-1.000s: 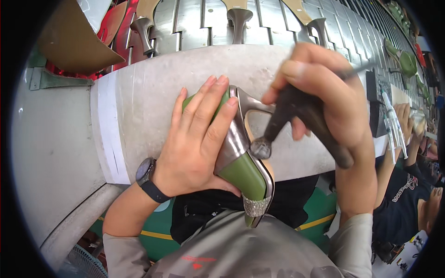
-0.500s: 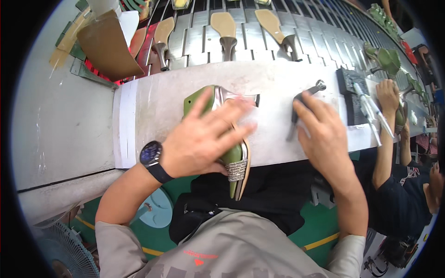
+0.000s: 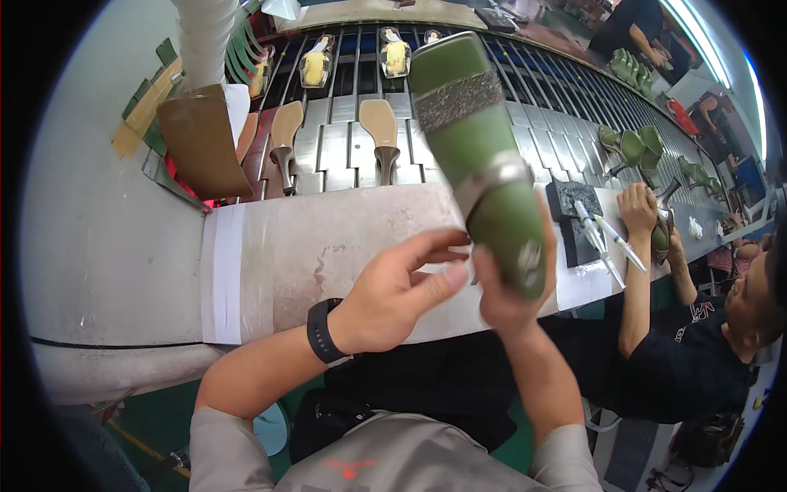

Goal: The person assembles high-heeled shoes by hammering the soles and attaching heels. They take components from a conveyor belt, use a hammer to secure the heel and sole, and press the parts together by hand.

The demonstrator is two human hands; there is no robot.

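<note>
Raised over the bench, a green shoe last (image 3: 484, 164) stands nearly upright and leans a little left at its top. A wide sparkly strap (image 3: 461, 100) and a silvery band (image 3: 492, 182) cross it. My right hand (image 3: 512, 307) grips it around the lower end, thumb at its left edge; the other fingers are partly hidden. Close to its lower left side is my left hand (image 3: 393, 287), thumb and fingers apart, with nothing visible in it. Whether those fingertips touch the last is unclear.
Two tan soles with heels, one sole (image 3: 287, 127) and another sole (image 3: 379, 127), lie on the metal conveyor (image 3: 336, 148). White pens (image 3: 602, 242) rest against a black block (image 3: 566, 201). A brown board (image 3: 201, 143) stands left. Right of me, a co-worker's hand (image 3: 639, 211) holds a green shoe.
The green last has left the bench and is now upright in my right hand. My left hand has come off it. The dark tool near my right hand no longer shows. The view has tilted upward.
</note>
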